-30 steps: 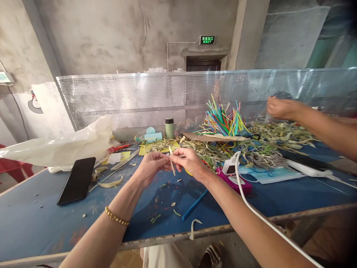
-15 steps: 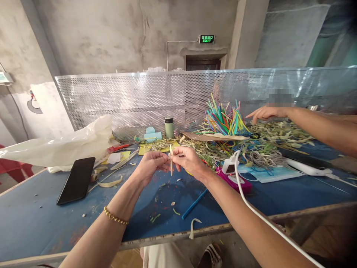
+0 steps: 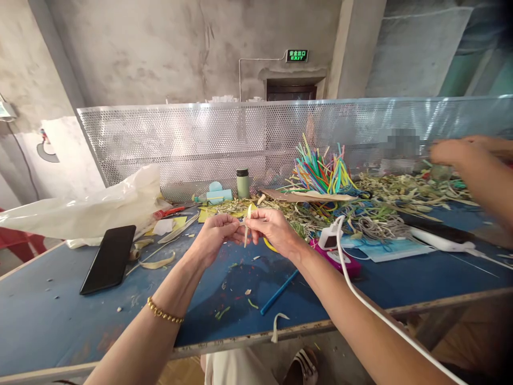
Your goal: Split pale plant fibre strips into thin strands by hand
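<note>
The pale strip (image 3: pixel 247 226) we pinch is thin and stands nearly upright between our fingertips, so we judge it could slip, tear or drop among the scraps on the blue surface (image 3: pixel 60 315) if either pinch loosens or the two pull unevenly; the white cable (image 3: pixel 363 302) running over our right forearm could also snag and drag the white charger (image 3: pixel 330 239) at 3 o'clock of the hands. Our left hand (image 3: pixel 216 235) is curled nearly closed, thumb and forefinger pressed on the strip from 9 o'clock; our right hand (image 3: pixel 274 230) mirrors it from 3 o'clock, fingertips nipped on the same strip, the other fingers loosely bent. The strip sits above the middle of the surface, clear of it. At 9 o'clock lies a black phone (image 3: pixel 108 259), at 12 o'clock a green bottle (image 3: pixel 242 184), at 1 o'clock a bundle of coloured strips (image 3: pixel 320 174) on a heap of pale fibres. A blue stick (image 3: pixel 278 293) lies at 5 o'clock. Another person's hand (image 3: pixel 451 152) works at the far right.
</note>
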The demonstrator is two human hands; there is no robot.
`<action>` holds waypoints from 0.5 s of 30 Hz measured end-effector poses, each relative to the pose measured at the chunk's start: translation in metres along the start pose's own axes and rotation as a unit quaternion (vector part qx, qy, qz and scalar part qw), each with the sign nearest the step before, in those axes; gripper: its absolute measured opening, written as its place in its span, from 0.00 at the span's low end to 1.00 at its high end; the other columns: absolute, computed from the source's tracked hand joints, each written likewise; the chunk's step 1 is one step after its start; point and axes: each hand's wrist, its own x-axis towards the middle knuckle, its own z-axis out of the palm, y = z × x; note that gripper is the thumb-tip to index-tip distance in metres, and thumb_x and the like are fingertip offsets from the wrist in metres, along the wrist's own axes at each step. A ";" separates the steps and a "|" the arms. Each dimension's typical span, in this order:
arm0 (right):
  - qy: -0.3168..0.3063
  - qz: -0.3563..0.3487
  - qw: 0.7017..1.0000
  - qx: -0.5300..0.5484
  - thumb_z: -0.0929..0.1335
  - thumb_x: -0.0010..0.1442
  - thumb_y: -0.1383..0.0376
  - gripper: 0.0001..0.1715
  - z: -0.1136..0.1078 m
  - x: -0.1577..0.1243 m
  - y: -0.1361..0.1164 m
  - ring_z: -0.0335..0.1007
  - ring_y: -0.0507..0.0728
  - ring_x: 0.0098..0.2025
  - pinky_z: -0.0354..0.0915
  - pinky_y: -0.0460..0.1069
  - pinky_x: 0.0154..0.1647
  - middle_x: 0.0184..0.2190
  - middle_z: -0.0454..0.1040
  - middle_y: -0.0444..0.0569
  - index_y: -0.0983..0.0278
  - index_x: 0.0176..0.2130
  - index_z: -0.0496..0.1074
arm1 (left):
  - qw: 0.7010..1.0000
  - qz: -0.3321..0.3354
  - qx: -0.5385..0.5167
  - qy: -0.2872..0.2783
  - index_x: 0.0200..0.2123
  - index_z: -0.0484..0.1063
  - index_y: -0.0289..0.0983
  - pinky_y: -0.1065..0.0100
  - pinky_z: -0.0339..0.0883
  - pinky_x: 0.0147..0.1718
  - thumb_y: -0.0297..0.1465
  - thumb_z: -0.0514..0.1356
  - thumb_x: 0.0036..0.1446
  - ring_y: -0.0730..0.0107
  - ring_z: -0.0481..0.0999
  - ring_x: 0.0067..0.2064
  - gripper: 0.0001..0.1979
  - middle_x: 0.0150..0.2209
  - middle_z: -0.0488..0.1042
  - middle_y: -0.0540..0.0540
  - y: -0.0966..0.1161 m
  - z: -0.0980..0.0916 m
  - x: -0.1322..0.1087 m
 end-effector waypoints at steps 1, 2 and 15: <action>0.000 -0.005 1.000 0.001 0.69 0.56 0.61 0.10 -0.001 0.000 0.001 0.64 0.49 0.17 0.59 0.45 0.22 0.15 0.69 0.42 0.66 0.28 0.68 | 1.000 0.000 0.001 0.002 0.28 0.68 0.33 0.66 0.68 0.29 0.31 0.65 0.49 0.64 0.78 0.27 0.09 0.27 0.79 0.40 0.000 0.000 0.000; 0.000 -0.008 1.000 -0.001 0.69 0.56 0.61 0.10 -0.002 0.001 0.002 0.64 0.49 0.17 0.59 0.45 0.22 0.15 0.69 0.42 0.66 0.28 0.69 | 1.000 0.000 0.003 0.006 0.28 0.68 0.33 0.66 0.68 0.29 0.31 0.65 0.49 0.64 0.79 0.27 0.09 0.27 0.79 0.40 0.000 0.000 0.000; -0.020 0.007 1.000 0.020 0.71 0.52 0.64 0.08 0.002 -0.001 0.003 0.61 0.48 0.16 0.61 0.45 0.20 0.14 0.67 0.40 0.66 0.26 0.70 | 0.994 0.029 0.103 -0.021 0.28 0.76 0.32 0.68 0.66 0.31 0.37 0.67 0.49 0.69 0.75 0.28 0.12 0.26 0.78 0.43 -0.001 0.005 -0.002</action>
